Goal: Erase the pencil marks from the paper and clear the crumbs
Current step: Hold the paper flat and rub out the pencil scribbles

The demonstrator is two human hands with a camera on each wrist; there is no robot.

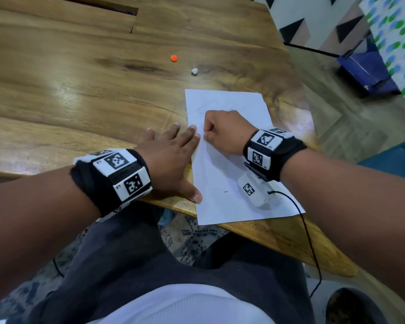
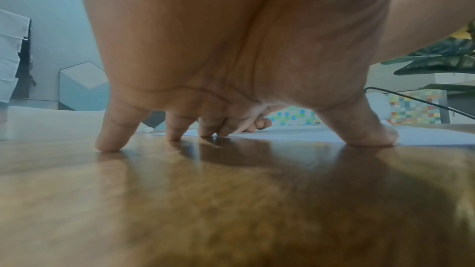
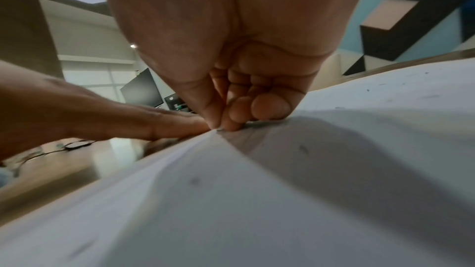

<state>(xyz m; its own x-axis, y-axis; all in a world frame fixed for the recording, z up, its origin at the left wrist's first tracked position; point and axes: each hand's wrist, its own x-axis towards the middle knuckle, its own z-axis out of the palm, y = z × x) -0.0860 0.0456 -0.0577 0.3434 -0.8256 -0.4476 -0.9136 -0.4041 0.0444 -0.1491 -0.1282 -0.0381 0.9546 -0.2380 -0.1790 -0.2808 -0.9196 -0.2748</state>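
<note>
A thin white sheet of paper (image 1: 232, 160) lies on the wooden table (image 1: 80, 90), at three o'clock from the flat, spread left hand (image 1: 171, 157) pinning its edge. The right hand (image 1: 222, 129) is clenched, fingertips (image 3: 232, 123) pressing the sheet; any eraser is hidden. Paper likely flimsy, creases easily.

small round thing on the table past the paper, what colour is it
Orange, clearest in the head view.
</note>
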